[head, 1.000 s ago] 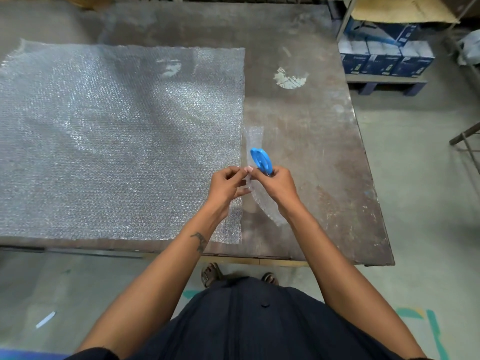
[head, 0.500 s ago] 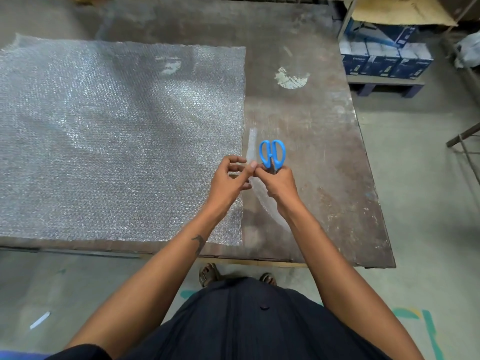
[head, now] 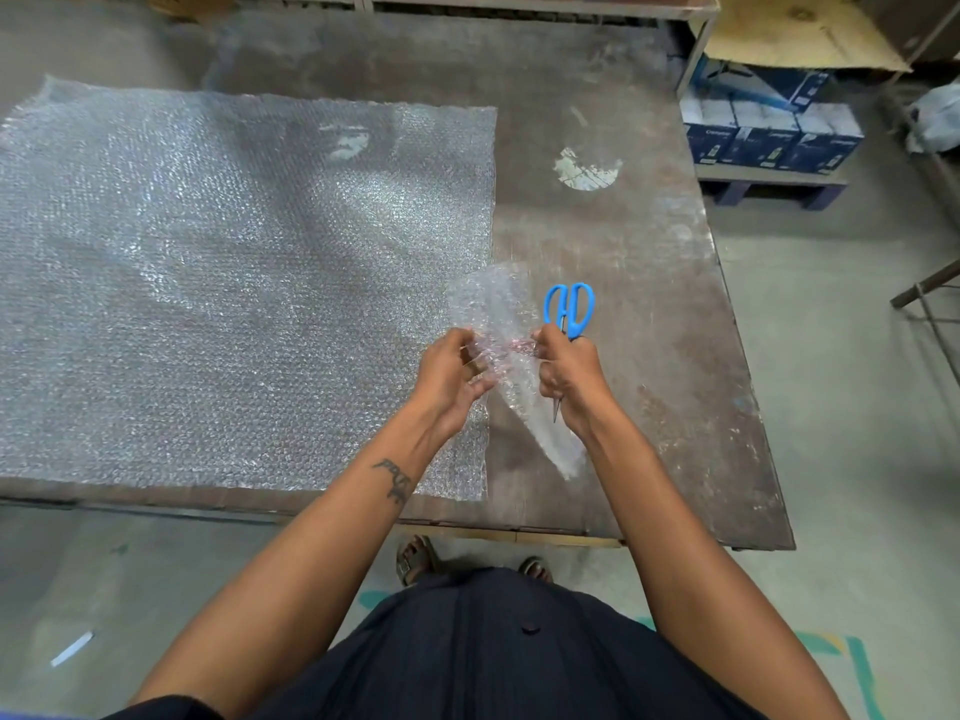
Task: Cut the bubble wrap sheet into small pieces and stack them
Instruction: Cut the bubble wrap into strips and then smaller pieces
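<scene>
A large bubble wrap sheet (head: 234, 283) lies flat on the left and middle of the brown metal table (head: 623, 241). Above its right edge I hold a cut strip of bubble wrap (head: 498, 314) between both hands. My left hand (head: 452, 371) pinches the strip's left side. My right hand (head: 569, 371) pinches its right side and also grips blue-handled scissors (head: 570, 306), handles pointing away, blade tip pointing down toward me. The strip's lower end hangs down past my right wrist.
The table's right edge runs near my right arm, with grey floor beyond. Dark blue boxes (head: 769, 132) sit on a low pallet at the back right under a cardboard sheet (head: 795, 33). A metal frame (head: 930, 298) stands at the far right.
My hands have drawn apart, spreading the strip, which was narrow between them, into a wider piece. The scissors turned so that both handle loops face the camera.
</scene>
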`<state>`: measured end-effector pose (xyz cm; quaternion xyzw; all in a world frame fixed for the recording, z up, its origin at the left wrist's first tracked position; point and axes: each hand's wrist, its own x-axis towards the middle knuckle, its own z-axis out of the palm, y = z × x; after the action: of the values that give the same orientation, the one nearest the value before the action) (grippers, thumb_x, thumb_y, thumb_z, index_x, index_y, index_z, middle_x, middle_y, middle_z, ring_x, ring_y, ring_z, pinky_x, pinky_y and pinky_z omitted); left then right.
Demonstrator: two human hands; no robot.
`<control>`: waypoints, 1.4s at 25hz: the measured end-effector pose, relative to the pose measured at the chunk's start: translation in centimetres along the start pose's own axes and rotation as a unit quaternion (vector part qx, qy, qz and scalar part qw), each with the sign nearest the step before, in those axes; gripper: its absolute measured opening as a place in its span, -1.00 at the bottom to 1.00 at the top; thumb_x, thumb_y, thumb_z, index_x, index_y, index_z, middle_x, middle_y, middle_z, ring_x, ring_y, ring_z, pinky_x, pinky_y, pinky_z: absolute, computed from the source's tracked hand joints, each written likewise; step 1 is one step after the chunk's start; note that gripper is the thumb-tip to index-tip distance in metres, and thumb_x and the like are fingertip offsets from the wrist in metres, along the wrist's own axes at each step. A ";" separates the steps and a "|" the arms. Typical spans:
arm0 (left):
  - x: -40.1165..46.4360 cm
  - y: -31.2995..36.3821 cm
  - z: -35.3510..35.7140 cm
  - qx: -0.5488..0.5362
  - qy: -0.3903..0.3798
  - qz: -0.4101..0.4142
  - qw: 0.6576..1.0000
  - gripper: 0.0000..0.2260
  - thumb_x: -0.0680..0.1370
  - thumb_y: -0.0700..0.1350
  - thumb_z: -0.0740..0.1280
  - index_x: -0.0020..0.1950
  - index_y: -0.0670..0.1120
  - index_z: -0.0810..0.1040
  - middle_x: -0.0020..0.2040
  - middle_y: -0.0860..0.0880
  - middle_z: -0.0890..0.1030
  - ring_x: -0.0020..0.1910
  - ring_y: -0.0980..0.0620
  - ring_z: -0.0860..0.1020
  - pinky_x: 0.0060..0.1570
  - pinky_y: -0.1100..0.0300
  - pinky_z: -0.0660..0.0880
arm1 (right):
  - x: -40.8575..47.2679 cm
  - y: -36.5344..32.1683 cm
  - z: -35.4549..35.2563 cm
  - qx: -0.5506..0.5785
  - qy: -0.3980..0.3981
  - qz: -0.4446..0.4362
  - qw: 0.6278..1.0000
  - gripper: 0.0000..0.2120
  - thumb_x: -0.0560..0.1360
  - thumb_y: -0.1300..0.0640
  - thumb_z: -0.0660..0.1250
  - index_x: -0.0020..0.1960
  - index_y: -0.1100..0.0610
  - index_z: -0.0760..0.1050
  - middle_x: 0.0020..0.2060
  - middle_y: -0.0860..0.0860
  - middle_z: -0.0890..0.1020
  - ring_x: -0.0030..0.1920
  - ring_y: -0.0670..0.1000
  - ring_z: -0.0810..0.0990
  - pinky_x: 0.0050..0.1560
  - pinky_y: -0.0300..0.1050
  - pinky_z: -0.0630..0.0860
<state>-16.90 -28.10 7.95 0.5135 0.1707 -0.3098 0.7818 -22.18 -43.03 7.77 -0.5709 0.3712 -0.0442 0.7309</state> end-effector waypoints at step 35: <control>-2.2 0.9 -11.7 0.418 -0.101 0.154 0.890 -0.60 0.57 -0.05 0.53 0.37 0.20 0.57 0.49 0.21 0.46 0.50 0.09 0.40 0.49 -0.27 0.36 | 0.4 7.1 -6.7 -0.272 0.030 0.006 0.962 -0.47 0.35 -0.29 0.63 -0.12 0.13 0.52 -0.39 0.00 0.53 -0.41 -0.04 0.41 -0.34 -0.08 0.34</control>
<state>-17.30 -16.52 5.01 0.7787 -0.1352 -0.2784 0.5458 -28.39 -46.15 0.91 -0.7448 0.3941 0.0458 0.5366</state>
